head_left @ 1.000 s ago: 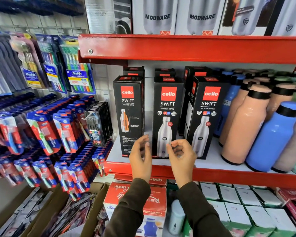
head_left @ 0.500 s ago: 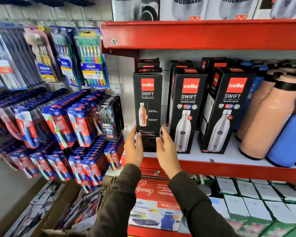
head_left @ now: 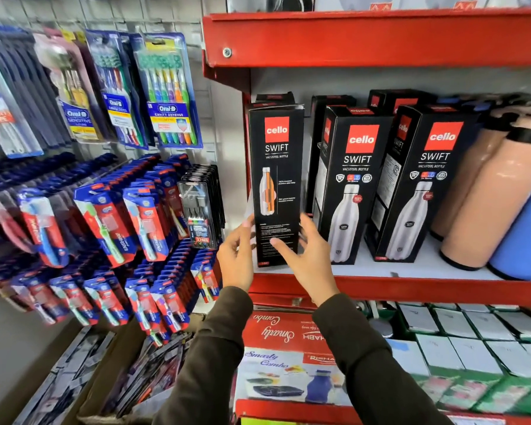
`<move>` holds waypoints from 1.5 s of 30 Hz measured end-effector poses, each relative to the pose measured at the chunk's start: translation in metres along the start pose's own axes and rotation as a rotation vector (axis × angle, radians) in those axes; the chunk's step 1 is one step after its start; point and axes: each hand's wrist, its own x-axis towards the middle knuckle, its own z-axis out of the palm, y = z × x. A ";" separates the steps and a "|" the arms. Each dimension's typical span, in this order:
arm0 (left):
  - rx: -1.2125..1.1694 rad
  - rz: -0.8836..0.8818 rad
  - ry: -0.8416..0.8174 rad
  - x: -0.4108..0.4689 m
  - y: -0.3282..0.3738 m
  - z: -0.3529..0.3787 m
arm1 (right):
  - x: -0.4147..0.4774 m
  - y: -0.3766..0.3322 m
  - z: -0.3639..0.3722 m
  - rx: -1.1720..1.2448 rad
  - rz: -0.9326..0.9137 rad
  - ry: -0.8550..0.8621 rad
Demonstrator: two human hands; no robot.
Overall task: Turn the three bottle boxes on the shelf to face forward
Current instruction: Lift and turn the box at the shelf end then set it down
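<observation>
Head view: three black Cello Swift bottle boxes stand upright in a row at the near edge of the red shelf [head_left: 411, 286]. Leftmost box [head_left: 276, 185] shows a side panel with a small orange cutaway bottle graphic, standing at the shelf's left end. Left hand [head_left: 236, 259] is on its lower left edge, fingers curled against the side; right hand [head_left: 310, 259] is on its lower right, thumb across the front panel, fingers spread behind the right edge. Box is pinched between both hands near its base; can't tell whether the base is lifted off the shelf. Middle box [head_left: 350, 185] and right box [head_left: 423, 182] show the front panel with the steel bottle picture, both angled slightly left, untouched. More black boxes sit behind them. Right of the row: peach bottles [head_left: 485, 204] and a blue bottle [head_left: 524, 237]. Left of the shelf: hanging toothbrush packs [head_left: 166, 93].
</observation>
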 end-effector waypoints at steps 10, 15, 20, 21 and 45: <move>0.110 0.198 0.051 -0.015 0.008 -0.004 | 0.015 -0.017 0.005 -0.067 0.005 0.094; 0.249 0.313 0.061 0.002 0.007 -0.005 | 0.017 -0.016 0.004 -0.047 0.051 0.116; 0.317 0.154 -0.138 0.024 0.006 -0.009 | 0.020 -0.014 0.002 -0.055 0.081 0.050; 0.322 0.142 -0.183 0.026 0.006 -0.011 | 0.020 -0.013 0.001 -0.057 0.087 0.031; 0.274 0.105 -0.133 0.019 -0.013 -0.006 | 0.030 0.005 0.002 -0.292 0.043 -0.157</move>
